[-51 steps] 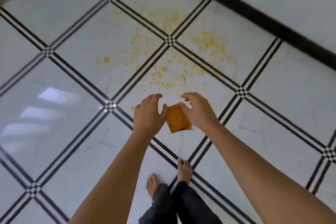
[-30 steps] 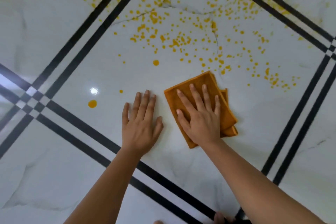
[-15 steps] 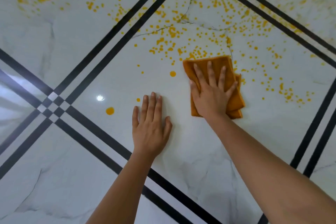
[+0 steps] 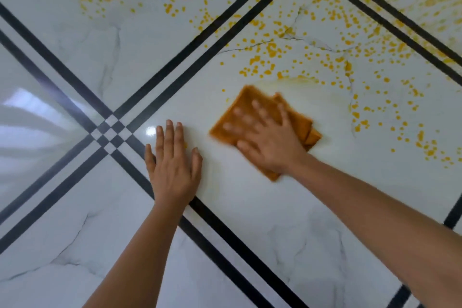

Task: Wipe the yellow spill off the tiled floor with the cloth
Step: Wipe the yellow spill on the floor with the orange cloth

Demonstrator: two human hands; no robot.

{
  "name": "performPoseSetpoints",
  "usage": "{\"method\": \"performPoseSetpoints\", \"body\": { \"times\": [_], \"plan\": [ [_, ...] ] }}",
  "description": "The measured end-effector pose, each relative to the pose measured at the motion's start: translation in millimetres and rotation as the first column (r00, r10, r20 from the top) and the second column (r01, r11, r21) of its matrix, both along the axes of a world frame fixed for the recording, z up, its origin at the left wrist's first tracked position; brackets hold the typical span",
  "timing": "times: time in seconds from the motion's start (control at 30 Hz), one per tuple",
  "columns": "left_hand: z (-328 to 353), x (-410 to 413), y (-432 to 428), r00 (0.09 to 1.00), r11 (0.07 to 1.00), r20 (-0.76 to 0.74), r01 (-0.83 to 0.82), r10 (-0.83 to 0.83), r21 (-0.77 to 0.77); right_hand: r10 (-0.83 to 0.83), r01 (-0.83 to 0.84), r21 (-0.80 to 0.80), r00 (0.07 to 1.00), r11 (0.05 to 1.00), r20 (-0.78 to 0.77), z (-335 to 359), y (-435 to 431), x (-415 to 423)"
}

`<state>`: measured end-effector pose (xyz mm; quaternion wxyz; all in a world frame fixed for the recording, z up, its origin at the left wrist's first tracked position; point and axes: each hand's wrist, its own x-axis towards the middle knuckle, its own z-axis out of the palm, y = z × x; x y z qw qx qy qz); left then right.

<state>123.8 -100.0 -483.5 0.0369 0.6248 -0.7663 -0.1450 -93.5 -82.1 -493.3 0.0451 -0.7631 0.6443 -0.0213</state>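
The yellow spill (image 4: 295, 40) is lying as scattered droplets across the far half of the white tiled floor (image 4: 262, 207), crossing the black double lines (image 4: 207, 50) and running out past the top and right edges of the view, with a pale smeared arc just beyond the cloth. The near part of the tile, between your forearms and toward the bottom edge, is lying bare and glossy, so that is where your open room is showing; to the left, the black lines are meeting at a small chequered crossing (image 4: 110, 132), just beside your left fingertips.

The orange cloth (image 4: 252, 102), folded and lying flat on the floor, is sitting at the near rim of the droplets. Your right hand (image 4: 270, 142) is pressing down on it with fingers spread wide, the palm covering its near half; the hand and cloth are blurring. Its far corners are showing past your fingertips, and the nearest droplets are lying just beyond and to the right of it.

Your left hand (image 4: 172, 167) is resting flat on bare tile, fingers together and holding nothing, apart from the cloth.
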Motion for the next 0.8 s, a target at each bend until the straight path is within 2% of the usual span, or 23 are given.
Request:
{"method": "performPoseSetpoints", "body": {
  "times": [0.03,0.07,0.1,0.13,0.17,0.2,0.23,0.27,0.3,0.37,0.4,0.43,0.5,0.53,0.57,0.6,0.67,0.7,0.73,0.77,0.8],
  "plan": [
    [-1,11,0,1.000,1.000,0.007,-0.023,0.023,0.003,-0.176,0.176,-0.005,0.984,0.984,0.013,2,-18,-4],
    [-3,21,2,0.998,0.998,0.011,-0.063,0.063,0.012,-0.393,0.392,0.032,0.918,0.919,0.054,6,-33,4],
    [-4,30,3,0.994,0.993,0.011,-0.113,0.113,0.018,-0.536,0.529,0.095,0.842,0.843,0.064,8,-43,17],
    [-4,36,5,0.987,0.987,0.013,-0.161,0.161,0.021,-0.529,0.520,0.107,0.845,0.847,0.082,7,-45,34],
    [-5,42,6,0.981,0.981,0.021,-0.195,0.194,0.025,-0.386,0.378,0.094,0.917,0.921,0.103,3,-41,52],
    [-6,45,8,0.980,0.980,0.033,-0.199,0.198,0.028,-0.153,0.148,0.063,0.985,0.987,0.081,1,-32,63],
    [-6,46,9,0.982,0.982,0.044,-0.185,0.184,0.031,0.043,-0.045,0.040,0.998,0.998,0.036,0,-25,63],
    [-7,47,10,0.984,0.984,0.052,-0.173,0.172,0.029,0.137,-0.138,0.045,0.990,0.989,0.019,1,-32,56],
    [-8,47,10,0.984,0.985,0.054,-0.170,0.169,0.026,0.096,-0.096,0.051,0.995,0.994,0.004,2,-49,52],
    [-10,48,11,0.984,0.985,0.059,-0.169,0.167,0.030,-0.232,0.225,0.123,0.972,0.967,0.041,8,-70,65],
    [-9,48,11,0.984,0.985,0.059,-0.171,0.169,0.028,-0.309,0.298,0.137,0.949,0.945,0.067,8,-71,80],
    [-9,48,11,0.983,0.984,0.055,-0.177,0.175,0.025,-0.266,0.253,0.131,0.960,0.959,0.093,6,-65,96],
    [-8,48,11,0.984,0.984,0.049,-0.173,0.171,0.032,0.060,-0.066,0.110,0.997,0.992,0.057,5,-41,110],
    [-8,48,11,0.985,0.986,0.048,-0.166,0.164,0.035,0.164,-0.166,0.126,0.986,0.978,0.027,6,-41,102],
    [-8,49,11,0.986,0.986,0.047,-0.165,0.163,0.033,0.156,-0.155,0.152,0.988,0.976,0.004,7,-52,94],
    [-8,49,11,0.986,0.986,0.045,-0.162,0.161,0.035,0.030,-0.027,0.177,0.999,0.984,-0.017,7,-66,89],
    [-10,49,12,0.985,0.985,0.041,-0.169,0.167,0.038,-0.263,0.253,0.218,0.965,0.943,0.015,10,-77,99],
    [-10,49,12,0.984,0.984,0.035,-0.178,0.177,0.032,-0.266,0.253,0.200,0.963,0.946,0.038,9,-71,110],
    [-10,49,12,0.983,0.984,0.033,-0.179,0.178,0.027,-0.160,0.150,0.178,0.986,0.973,0.047,6,-59,119],
    [-9,50,12,0.985,0.985,0.034,-0.171,0.170,0.029,0.015,-0.018,0.156,1.000,0.988,0.024,4,-47,119],
    [-8,50,12,0.987,0.987,0.038,-0.156,0.155,0.034,0.152,-0.149,0.148,0.988,0.978,-0.014,4,-40,110]
  ]
}}
